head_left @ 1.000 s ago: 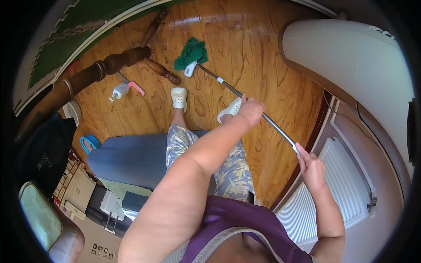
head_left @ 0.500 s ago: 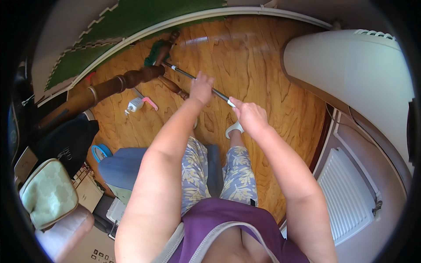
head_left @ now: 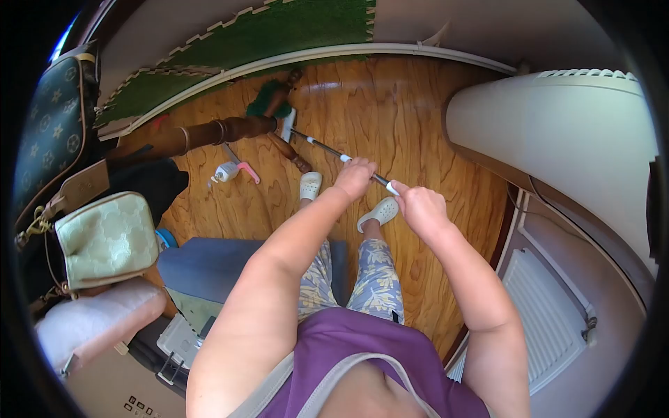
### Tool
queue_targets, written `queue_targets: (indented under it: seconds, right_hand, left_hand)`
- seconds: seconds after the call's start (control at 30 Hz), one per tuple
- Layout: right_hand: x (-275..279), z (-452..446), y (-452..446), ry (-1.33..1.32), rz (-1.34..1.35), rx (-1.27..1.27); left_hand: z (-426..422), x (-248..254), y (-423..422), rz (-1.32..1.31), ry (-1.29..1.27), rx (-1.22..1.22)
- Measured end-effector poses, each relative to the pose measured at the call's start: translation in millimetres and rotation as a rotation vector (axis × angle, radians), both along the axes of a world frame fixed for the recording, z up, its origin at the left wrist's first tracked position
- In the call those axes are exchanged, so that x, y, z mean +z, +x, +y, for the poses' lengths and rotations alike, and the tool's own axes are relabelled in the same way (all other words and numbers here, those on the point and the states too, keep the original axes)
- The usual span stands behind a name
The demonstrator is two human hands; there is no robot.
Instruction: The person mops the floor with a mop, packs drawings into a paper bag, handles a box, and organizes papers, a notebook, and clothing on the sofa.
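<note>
Both my hands are on a long-handled mop [head_left: 327,149] that runs diagonally over the wooden floor. Around the lower shaft, by a white collar, my left hand [head_left: 357,176] is closed. My right hand [head_left: 419,207] grips the upper end near a white sleeve, its thumb laid along the pole. The mop's narrow white head [head_left: 288,125] lies on the floor against the foot of a dark turned-wood stand [head_left: 230,129]; part of it is hidden behind the wood. Dark green cloth-like material [head_left: 265,97] sits among the stand's legs, just beyond the head.
A white bottle [head_left: 224,172] and a pink-handled tool [head_left: 248,172] lie on the floor left of my white clogs [head_left: 311,185]. Bags, including a pale green pouch [head_left: 108,240], hang at left. A blue padded seat [head_left: 209,261], a radiator [head_left: 540,313] and a tall white appliance [head_left: 550,132] stand nearby.
My hands have drawn the mop back toward me and to the right. Its white head now shows beside the stand's foot. The view has shifted, bringing more bags in at left.
</note>
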State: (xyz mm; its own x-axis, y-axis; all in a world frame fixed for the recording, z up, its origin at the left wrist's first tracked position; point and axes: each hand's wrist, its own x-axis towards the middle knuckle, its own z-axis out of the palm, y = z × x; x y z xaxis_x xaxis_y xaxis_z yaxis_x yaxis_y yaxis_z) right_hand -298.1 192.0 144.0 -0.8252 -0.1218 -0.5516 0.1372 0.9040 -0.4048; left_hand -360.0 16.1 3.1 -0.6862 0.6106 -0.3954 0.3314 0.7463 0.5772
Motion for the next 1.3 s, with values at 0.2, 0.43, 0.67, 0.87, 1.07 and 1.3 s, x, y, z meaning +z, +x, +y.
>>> queue_targets:
  seconds: [0.2,0.43,0.67,0.87,1.07,1.3]
  right_hand:
    - [43,1,12,0.077,-0.032,0.018]
    - [122,37,53,0.143,0.053,-0.047]
    - [178,46,69,0.156,0.162,0.093]
    - [211,15,56,0.195,0.223,0.262]
    - [262,-52,46,0.204,0.255,0.46]
    - [287,-109,40,0.173,0.33,0.568]
  left_hand:
    - [10,38,6,-0.06,-0.009,-0.028]
    - [-123,138,75,-0.058,-0.031,-0.124]
    - [-292,234,197,-0.269,-0.482,0.068]
    - [-320,231,252,-0.346,-0.317,0.519]
    - [-353,195,277,-0.288,-0.08,0.835]
    - [-412,166,324,-0.213,0.057,1.29]
